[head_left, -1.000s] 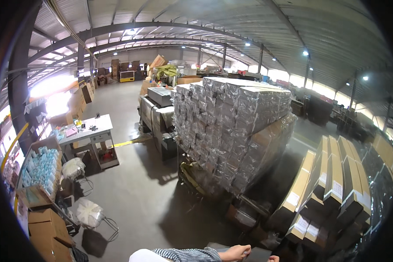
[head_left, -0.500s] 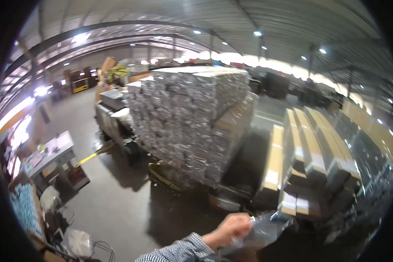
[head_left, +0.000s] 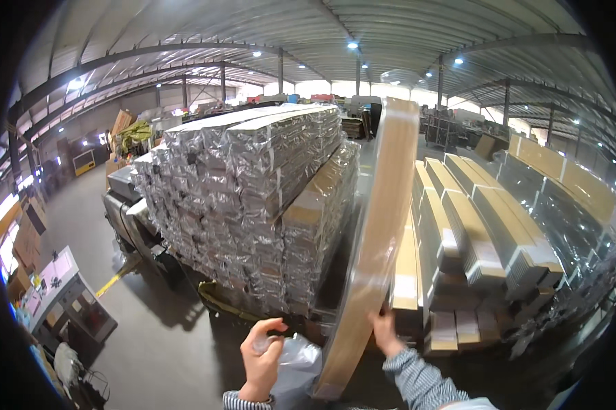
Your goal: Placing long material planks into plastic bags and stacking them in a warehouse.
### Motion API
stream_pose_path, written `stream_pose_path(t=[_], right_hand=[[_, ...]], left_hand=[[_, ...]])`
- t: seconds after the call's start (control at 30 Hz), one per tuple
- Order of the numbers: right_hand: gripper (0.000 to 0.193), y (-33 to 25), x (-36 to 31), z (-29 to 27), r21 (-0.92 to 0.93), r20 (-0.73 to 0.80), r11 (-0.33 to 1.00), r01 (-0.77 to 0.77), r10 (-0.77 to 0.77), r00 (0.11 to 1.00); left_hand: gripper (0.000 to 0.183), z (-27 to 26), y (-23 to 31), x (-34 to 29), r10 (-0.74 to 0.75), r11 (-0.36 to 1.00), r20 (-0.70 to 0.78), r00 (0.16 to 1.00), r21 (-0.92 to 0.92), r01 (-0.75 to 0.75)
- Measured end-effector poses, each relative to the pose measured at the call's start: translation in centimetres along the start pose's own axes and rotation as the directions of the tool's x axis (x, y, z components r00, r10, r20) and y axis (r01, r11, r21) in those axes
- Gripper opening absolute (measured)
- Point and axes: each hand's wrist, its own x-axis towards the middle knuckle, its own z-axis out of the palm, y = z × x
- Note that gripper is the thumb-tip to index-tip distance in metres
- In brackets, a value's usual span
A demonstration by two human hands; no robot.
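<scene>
Head view, left hand (head_left: pixel 261 361) clutched the loose clear plastic wrap (head_left: pixel 296 365), right hand (head_left: pixel 384 333) gripped a long plastic-wrapped cardboard bundle (head_left: pixel 375 246) standing tilted near centre, silver-wrapped stacked pallet (head_left: pixel 253 198) far left.

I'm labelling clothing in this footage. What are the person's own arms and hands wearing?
Both hands are bare, with no gloves. The left hand and right hand come out of long sleeves in a fine blue-and-white stripe, cuffed at the wrists. No watch or rings show.
</scene>
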Motion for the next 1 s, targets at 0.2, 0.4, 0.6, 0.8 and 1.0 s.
stream_pose_path(t=[0.2, 0.4, 0.6, 0.8, 1.0], right_hand=[[0.031, -9.5, 33.6, 2.4, 0.124, -0.213, 0.973, 0.194, -0.165, 0.963], [0.072, -1.9, 52.9, 6.6, -0.452, -0.359, 0.891, 0.026, -0.208, 0.910], [0.036, -2.6, 37.4, 10.7, -0.049, -0.228, 0.937, 0.345, -0.347, 0.910], [0.033, -13.3, 18.6, 1.0, -0.743, -0.071, 0.465, 0.480, -0.769, 0.635], [0.052, -20.3, 6.5, -16.1, -0.951, -0.272, 0.052, -0.306, -0.612, 0.743]], left_hand=[[0.029, -2.4, -0.7, 3.9, 0.052, 0.995, -0.071, 0.996, 0.094, -0.045], [0.042, -0.2, -2.8, 7.2, 0.063, 0.997, -0.080, 0.995, 0.041, -0.060], [0.049, 3.0, -1.5, 8.4, 0.243, 0.919, 0.112, 0.963, 0.291, -0.266], [0.043, 2.4, -2.0, 5.1, 0.331, 0.938, 0.277, 0.902, 0.011, -0.347], [0.026, 1.4, -0.5, 0.0, 0.493, 0.869, 0.364, 0.791, -0.258, -0.422]])
